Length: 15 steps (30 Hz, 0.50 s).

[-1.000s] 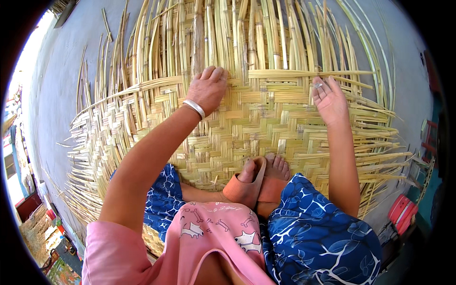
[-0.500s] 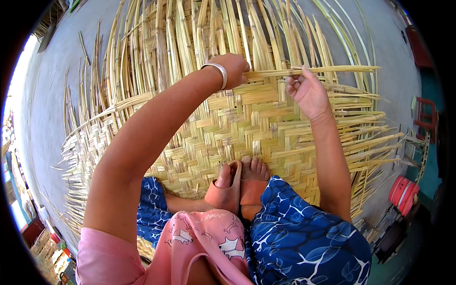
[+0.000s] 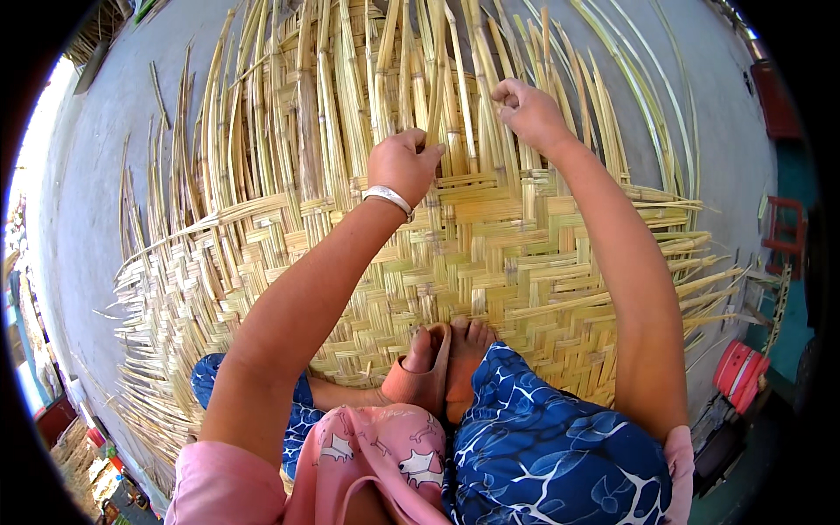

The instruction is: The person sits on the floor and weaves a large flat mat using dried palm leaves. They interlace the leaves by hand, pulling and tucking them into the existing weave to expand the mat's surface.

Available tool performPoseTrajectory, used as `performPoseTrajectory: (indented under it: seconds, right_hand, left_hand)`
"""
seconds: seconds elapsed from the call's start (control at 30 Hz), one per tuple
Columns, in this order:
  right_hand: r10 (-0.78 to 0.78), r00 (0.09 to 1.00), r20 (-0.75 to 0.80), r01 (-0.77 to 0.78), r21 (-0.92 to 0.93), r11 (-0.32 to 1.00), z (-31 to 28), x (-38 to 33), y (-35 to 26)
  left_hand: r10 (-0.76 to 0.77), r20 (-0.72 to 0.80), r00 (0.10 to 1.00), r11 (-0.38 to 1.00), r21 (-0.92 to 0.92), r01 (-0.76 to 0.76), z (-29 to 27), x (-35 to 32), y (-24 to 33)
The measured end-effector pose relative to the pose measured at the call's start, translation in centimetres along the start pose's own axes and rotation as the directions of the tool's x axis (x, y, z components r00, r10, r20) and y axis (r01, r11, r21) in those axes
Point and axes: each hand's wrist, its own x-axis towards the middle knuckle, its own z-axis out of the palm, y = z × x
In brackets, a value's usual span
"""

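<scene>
A large woven bamboo mat lies on the grey floor, its near part woven, its far part loose upright strips. My left hand, with a silver bangle on the wrist, pinches one bamboo strip where the weave ends. My right hand is closed around neighbouring strips a little further out. My feet, one in an orange sandal, rest on the woven part.
Grey concrete floor surrounds the mat. Red round objects and a dark item lie at the right edge. Loose strip ends stick out along the mat's left and right sides. Coloured clutter sits at the lower left.
Both hands moved away from me, from the woven edge up onto the loose strips. They were flat on the weave and now grip strips. The view tilted forward.
</scene>
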Motion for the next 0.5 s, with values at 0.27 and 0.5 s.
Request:
performPoseTrajectory:
  seconds: [0.27,0.5]
  right_hand:
    - [-0.064,0.997,0.048,0.078,-0.396,0.915,-0.8,0.2,0.2]
    - [0.337,0.870,0.359,-0.401,0.118,0.909,-2.1,2.7,-2.1]
  left_hand:
    - [-0.097,0.034,0.995,0.989,-0.109,0.100,1.3,0.5,-1.2]
    - [-0.078,0.067,0.995,0.987,-0.133,0.087,1.6,0.8,-2.0]
